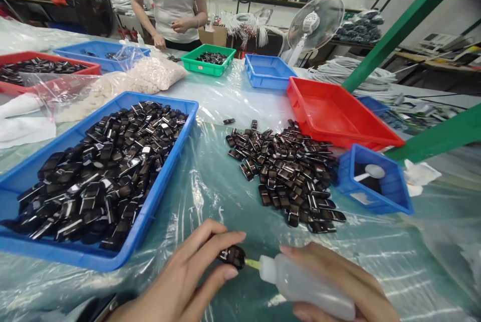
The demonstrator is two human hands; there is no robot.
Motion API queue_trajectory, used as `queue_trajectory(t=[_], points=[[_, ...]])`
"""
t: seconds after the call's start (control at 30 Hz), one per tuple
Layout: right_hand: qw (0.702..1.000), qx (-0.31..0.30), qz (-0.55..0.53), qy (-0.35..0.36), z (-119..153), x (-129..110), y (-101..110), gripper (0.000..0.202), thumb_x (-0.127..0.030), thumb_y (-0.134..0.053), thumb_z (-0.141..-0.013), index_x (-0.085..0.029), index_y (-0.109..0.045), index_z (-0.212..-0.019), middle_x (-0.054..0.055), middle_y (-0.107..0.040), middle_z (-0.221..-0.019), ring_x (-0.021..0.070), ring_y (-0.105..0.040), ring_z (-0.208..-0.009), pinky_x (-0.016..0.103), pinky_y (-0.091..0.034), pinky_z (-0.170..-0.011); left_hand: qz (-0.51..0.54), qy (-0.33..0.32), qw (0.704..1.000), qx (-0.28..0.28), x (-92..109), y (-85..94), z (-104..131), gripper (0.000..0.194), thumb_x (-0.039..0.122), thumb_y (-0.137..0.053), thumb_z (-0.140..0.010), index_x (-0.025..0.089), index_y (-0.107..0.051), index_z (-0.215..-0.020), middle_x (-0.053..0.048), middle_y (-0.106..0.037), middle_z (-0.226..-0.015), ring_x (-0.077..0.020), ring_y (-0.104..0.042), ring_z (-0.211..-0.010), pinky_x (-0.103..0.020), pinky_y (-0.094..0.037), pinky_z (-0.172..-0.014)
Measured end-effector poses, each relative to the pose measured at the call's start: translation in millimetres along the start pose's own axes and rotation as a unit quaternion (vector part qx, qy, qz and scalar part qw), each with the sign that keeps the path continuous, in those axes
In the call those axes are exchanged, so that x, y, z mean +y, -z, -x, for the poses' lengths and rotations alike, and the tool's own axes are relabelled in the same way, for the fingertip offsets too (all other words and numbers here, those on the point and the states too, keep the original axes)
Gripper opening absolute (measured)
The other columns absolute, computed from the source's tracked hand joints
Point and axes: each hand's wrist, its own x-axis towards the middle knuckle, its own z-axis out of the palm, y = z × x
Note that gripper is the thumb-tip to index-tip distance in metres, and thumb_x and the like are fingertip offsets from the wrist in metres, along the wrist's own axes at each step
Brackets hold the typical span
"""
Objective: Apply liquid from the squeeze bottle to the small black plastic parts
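Note:
Near the bottom centre, my left hand [188, 272] holds a small glossy black piece [233, 257] between thumb and fingers. My right hand [338, 277] is wrapped round a translucent white squeeze bottle [308, 284], tilted sideways. The bottle's yellowish tip points left and meets the right end of the black piece, or nearly so. Beyond my hands, a loose pile of similar black pieces [289, 161] lies on the plastic-covered table [203, 181]. To the left, a big blue tray [150, 211] is filled with many more.
A small blue bin [391, 181] with a scoop and an empty red tray [334, 111] stand right. Farther back are a green tray [188, 63], another blue tray [266, 71], a bag of beige pieces [161, 73] and a standing person [169, 6]. A green post slants at right.

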Motion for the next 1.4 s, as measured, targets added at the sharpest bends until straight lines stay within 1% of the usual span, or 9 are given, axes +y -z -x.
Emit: queue_trajectory(t=[0.2, 0.57, 0.77, 0.9, 1.0, 1.1, 1.27, 1.33, 1.4], points=[[0.999, -0.017, -0.026, 0.016, 0, 3, 2, 0.046, -0.042, -0.071, -0.079, -0.043, -0.059, -0.123, -0.004, -0.077, -0.088, 0.0181, -0.074, -0.075, 0.021, -0.061, -0.056, -0.014, -0.052, 0.999, -0.001, 0, 2.3, 1, 0.028, 0.023, -0.048, -0.098, 0.028, -0.049, -0.126, -0.002, -0.054, -0.111, -0.0132, -0.059, -0.101, -0.016, -0.047, -0.086], [0.999, -0.030, -0.029, 0.021, 0, 4, 1, 0.048, -0.040, -0.067, -0.082, -0.047, -0.054, -0.128, -0.005, -0.076, -0.085, 0.0181, -0.074, -0.071, 0.023, -0.060, -0.053, -0.028, -0.057, 0.998, 0.006, 1, 2.8, -1, 0.025, 0.024, -0.049, -0.098, 0.027, -0.052, -0.123, -0.002, -0.056, -0.109, -0.0148, -0.060, -0.096, -0.019, -0.049, -0.082], [0.998, -0.039, -0.048, 0.021, 5, 5, 0, 0.045, -0.034, -0.064, -0.085, -0.042, -0.054, -0.129, -0.002, -0.076, -0.087, 0.0189, -0.073, -0.073, 0.023, -0.058, -0.052, -0.027, -0.063, 0.997, 0.017, 1, 1.6, -1, 0.024, 0.023, -0.049, -0.098, 0.027, -0.052, -0.121, -0.002, -0.056, -0.107, -0.0151, -0.059, -0.095, -0.020, -0.049, -0.081], [0.997, -0.038, -0.066, 0.023, 2, 4, 0, 0.049, -0.031, -0.067, -0.082, -0.042, -0.054, -0.128, -0.003, -0.075, -0.082, 0.0180, -0.071, -0.069, 0.022, -0.058, -0.053, -0.034, -0.059, 0.998, 0.016, 0, 1.3, 2, 0.026, 0.023, -0.050, -0.097, 0.028, -0.053, -0.122, -0.002, -0.056, -0.108, -0.0152, -0.060, -0.095, -0.021, -0.049, -0.083], [0.998, -0.031, -0.050, -0.006, 0, 2, 2, 0.050, -0.029, -0.073, -0.076, -0.043, -0.059, -0.122, -0.004, -0.075, -0.083, 0.0171, -0.072, -0.069, 0.020, -0.059, -0.054, -0.029, -0.047, 0.998, 0.010, -2, 0.7, 2, 0.027, 0.024, -0.050, -0.097, 0.030, -0.052, -0.123, -0.001, -0.056, -0.110, -0.0153, -0.060, -0.096, -0.021, -0.048, -0.082], [0.998, -0.003, -0.004, -0.061, 1, 5, 2, 0.041, -0.031, -0.072, -0.076, -0.043, -0.064, -0.114, -0.003, -0.076, -0.093, 0.0175, -0.074, -0.078, 0.017, -0.059, -0.057, 0.011, -0.019, 0.998, 0.065, -3, -0.4, 0, 0.025, 0.029, -0.045, -0.099, 0.034, -0.051, -0.123, 0.000, -0.056, -0.109, -0.0155, -0.057, -0.100, -0.021, -0.046, -0.082], [0.981, 0.046, -0.052, -0.180, 2, 18, -7, 0.038, -0.038, -0.059, -0.087, -0.043, -0.054, -0.125, 0.000, -0.067, -0.124, 0.0187, -0.066, -0.110, 0.027, -0.056, -0.086, 0.107, 0.075, 0.964, 0.232, 4, -0.6, -2, 0.028, 0.041, -0.030, -0.103, 0.031, -0.055, -0.111, 0.002, -0.056, -0.084, -0.0155, -0.053, -0.083, -0.024, -0.041, -0.075], [0.973, 0.044, -0.101, -0.201, -2, 21, -15, 0.034, -0.038, -0.058, -0.089, -0.040, -0.053, -0.122, 0.001, -0.066, -0.125, 0.0178, -0.063, -0.114, 0.030, -0.053, -0.091, 0.125, 0.077, 0.955, 0.259, 6, -2.7, 1, 0.031, 0.042, -0.028, -0.103, 0.030, -0.056, -0.106, 0.002, -0.053, -0.077, -0.0156, -0.051, -0.077, -0.024, -0.040, -0.071], [0.971, 0.044, -0.130, -0.197, -7, 21, -25, 0.028, -0.036, -0.057, -0.090, -0.035, -0.052, -0.117, 0.003, -0.068, -0.122, 0.0170, -0.064, -0.111, 0.029, -0.054, -0.090, 0.108, 0.036, 0.961, 0.253, 5, -7.9, 4, 0.030, 0.043, -0.027, -0.103, 0.030, -0.055, -0.106, 0.002, -0.054, -0.078, -0.0151, -0.052, -0.076, -0.024, -0.040, -0.069]])
